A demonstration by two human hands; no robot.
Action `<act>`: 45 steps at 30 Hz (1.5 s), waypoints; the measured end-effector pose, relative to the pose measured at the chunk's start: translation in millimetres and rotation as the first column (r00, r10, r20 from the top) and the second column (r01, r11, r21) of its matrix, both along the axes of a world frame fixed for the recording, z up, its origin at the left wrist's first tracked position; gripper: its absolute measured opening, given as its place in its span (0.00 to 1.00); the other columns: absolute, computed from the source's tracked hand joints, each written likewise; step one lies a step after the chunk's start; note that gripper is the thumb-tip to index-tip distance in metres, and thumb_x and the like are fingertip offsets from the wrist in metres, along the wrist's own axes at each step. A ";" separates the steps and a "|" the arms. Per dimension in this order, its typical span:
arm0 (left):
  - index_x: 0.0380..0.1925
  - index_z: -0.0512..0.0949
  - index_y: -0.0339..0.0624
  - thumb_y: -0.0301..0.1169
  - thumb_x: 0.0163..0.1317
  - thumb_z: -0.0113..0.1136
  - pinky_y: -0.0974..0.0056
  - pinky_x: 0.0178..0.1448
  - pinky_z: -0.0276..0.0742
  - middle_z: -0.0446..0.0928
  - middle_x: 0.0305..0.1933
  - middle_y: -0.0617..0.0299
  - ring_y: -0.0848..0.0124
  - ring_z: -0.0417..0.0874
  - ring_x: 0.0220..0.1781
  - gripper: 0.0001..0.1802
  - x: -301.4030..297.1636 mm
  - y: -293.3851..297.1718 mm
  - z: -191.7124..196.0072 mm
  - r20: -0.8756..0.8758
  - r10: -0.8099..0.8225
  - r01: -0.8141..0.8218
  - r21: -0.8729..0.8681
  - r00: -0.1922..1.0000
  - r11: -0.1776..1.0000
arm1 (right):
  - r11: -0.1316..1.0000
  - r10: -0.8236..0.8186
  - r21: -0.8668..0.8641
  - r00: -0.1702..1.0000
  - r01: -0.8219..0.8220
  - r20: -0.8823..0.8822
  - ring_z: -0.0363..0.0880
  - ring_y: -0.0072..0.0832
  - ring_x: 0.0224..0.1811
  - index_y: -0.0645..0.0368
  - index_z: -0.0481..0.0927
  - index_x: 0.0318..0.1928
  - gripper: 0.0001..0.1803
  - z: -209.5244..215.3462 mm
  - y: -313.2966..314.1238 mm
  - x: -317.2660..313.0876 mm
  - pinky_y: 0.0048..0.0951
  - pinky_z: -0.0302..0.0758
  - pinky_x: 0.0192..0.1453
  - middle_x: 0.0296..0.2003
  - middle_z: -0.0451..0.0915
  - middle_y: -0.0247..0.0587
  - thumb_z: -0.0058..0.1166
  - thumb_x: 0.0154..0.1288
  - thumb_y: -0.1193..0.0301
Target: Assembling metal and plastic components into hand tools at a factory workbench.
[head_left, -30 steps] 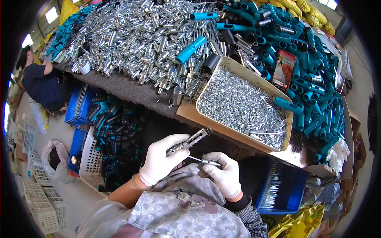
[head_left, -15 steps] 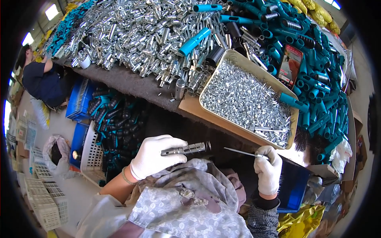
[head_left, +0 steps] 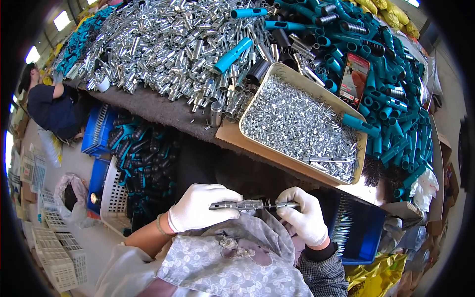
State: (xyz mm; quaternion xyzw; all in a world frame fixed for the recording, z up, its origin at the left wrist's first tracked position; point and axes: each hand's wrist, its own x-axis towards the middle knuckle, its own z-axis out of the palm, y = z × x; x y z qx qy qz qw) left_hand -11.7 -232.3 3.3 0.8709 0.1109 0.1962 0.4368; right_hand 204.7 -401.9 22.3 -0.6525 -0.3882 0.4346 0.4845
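Note:
My left hand (head_left: pixel 198 209), in a white glove, is closed round a slotted metal sleeve (head_left: pixel 253 204) lying level above my lap. A thin spring (head_left: pixel 267 203) shows at the sleeve's right end. Opposite it, my gloved right hand (head_left: pixel 304 216) pinches a slim metal rod (head_left: pixel 288 204) by its thicker end. The rod lines up with the sleeve and its narrow part passes into the spring; how deep it sits inside is hidden. Both hands are close together in front of the grey patterned apron (head_left: pixel 213 262).
Ahead, the bench carries heaped metal parts (head_left: pixel 163 49), a cream tray (head_left: pixel 246 129) of small metal pieces, teal tubes (head_left: pixel 396 119) and a phone (head_left: pixel 354 79). A blue crate (head_left: pixel 368 242) holding thin rods stands right. Teal-black handles (head_left: pixel 148 168) lie left. A person (head_left: pixel 52 106) sits far left.
My right hand has moved left and brought the rod to the spring end of the sleeve. My left hand has shifted slightly right and down, still gripping the sleeve.

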 end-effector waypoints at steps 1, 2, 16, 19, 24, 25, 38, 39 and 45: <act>0.41 0.84 0.38 0.32 0.54 0.74 0.63 0.35 0.80 0.84 0.34 0.54 0.60 0.86 0.31 0.16 1.4 0.1 0.3 0.002 -0.002 0.002 0.002 1.000 1.000 | 0.998 -0.013 -0.058 0.999 0.010 -0.049 0.73 0.17 0.33 0.66 0.78 0.40 0.09 4.4 -0.2 0.6 0.22 0.72 0.39 0.32 0.79 0.33 0.59 0.60 0.76; 0.41 0.84 0.38 0.32 0.54 0.74 0.63 0.35 0.80 0.84 0.34 0.54 0.60 0.86 0.31 0.16 3.1 0.0 0.5 0.025 -0.005 0.004 0.010 1.000 1.000 | 0.998 -0.015 -0.057 0.999 0.012 -0.047 0.73 0.17 0.33 0.66 0.78 0.40 0.09 5.1 -0.6 0.9 0.22 0.72 0.39 0.32 0.79 0.33 0.59 0.60 0.76; 0.40 0.84 0.36 0.28 0.54 0.75 0.64 0.34 0.79 0.84 0.35 0.52 0.61 0.87 0.31 0.14 4.0 -2.4 -10.3 0.070 -0.125 0.134 -0.149 0.990 0.980 | 0.965 0.105 0.183 0.915 -0.188 0.390 0.81 0.43 0.32 0.62 0.74 0.45 0.14 -15.7 -5.3 -17.1 0.34 0.78 0.38 0.35 0.79 0.49 0.64 0.62 0.73; 0.40 0.84 0.35 0.28 0.53 0.75 0.63 0.33 0.79 0.84 0.34 0.53 0.60 0.86 0.30 0.15 10.3 -4.4 -16.2 0.128 -0.154 0.169 -0.117 0.980 0.979 | 0.953 0.082 0.199 0.825 -0.230 0.560 0.81 0.49 0.31 0.62 0.72 0.45 0.15 -19.0 -5.6 -20.9 0.37 0.78 0.36 0.32 0.77 0.51 0.62 0.62 0.74; 0.39 0.84 0.33 0.27 0.49 0.76 0.62 0.37 0.81 0.84 0.35 0.50 0.57 0.87 0.33 0.17 21.4 -5.0 -12.4 0.213 -0.119 0.139 -0.082 0.970 0.987 | 0.940 0.111 0.298 0.976 -0.164 0.186 0.76 0.34 0.36 0.64 0.71 0.48 0.14 -4.8 -10.6 -4.6 0.29 0.75 0.44 0.36 0.76 0.45 0.54 0.71 0.67; 0.39 0.84 0.32 0.26 0.47 0.76 0.62 0.38 0.82 0.85 0.35 0.49 0.56 0.88 0.34 0.18 21.9 -5.2 -13.3 0.238 -0.087 0.123 -0.143 0.967 0.982 | 0.890 0.135 0.426 0.987 -0.160 0.090 0.76 0.29 0.38 0.65 0.72 0.48 0.12 -3.5 -9.2 5.9 0.28 0.75 0.47 0.39 0.77 0.42 0.52 0.69 0.70; 0.44 0.84 0.30 0.24 0.57 0.71 0.70 0.45 0.80 0.86 0.37 0.57 0.76 0.84 0.37 0.14 10.3 -12.7 -4.2 0.057 0.291 -0.197 -0.609 0.955 0.769 | 0.845 -0.328 0.446 0.373 -0.296 0.868 0.80 0.46 0.40 0.56 0.84 0.37 0.06 81.0 180.1 105.7 0.44 0.76 0.46 0.33 0.79 0.47 0.55 0.62 0.72; 0.44 0.84 0.30 0.24 0.57 0.71 0.70 0.46 0.79 0.86 0.39 0.57 0.75 0.84 0.39 0.15 7.1 -15.5 -2.4 0.040 0.314 -0.220 -0.628 0.949 0.746 | 0.836 -0.319 0.424 0.319 -0.349 0.893 0.79 0.46 0.42 0.54 0.84 0.36 0.06 78.4 215.2 104.0 0.44 0.76 0.47 0.33 0.79 0.46 0.55 0.61 0.71; 0.42 0.85 0.33 0.25 0.53 0.71 0.70 0.43 0.79 0.86 0.37 0.56 0.75 0.85 0.36 0.15 -12.6 -11.9 8.5 0.033 0.391 -0.315 -0.533 0.920 0.785 | 0.921 -0.059 -0.063 -0.298 -0.385 0.953 0.77 0.43 0.51 0.50 0.87 0.39 0.12 71.4 350.8 74.4 0.43 0.76 0.53 0.41 0.81 0.43 0.56 0.52 0.73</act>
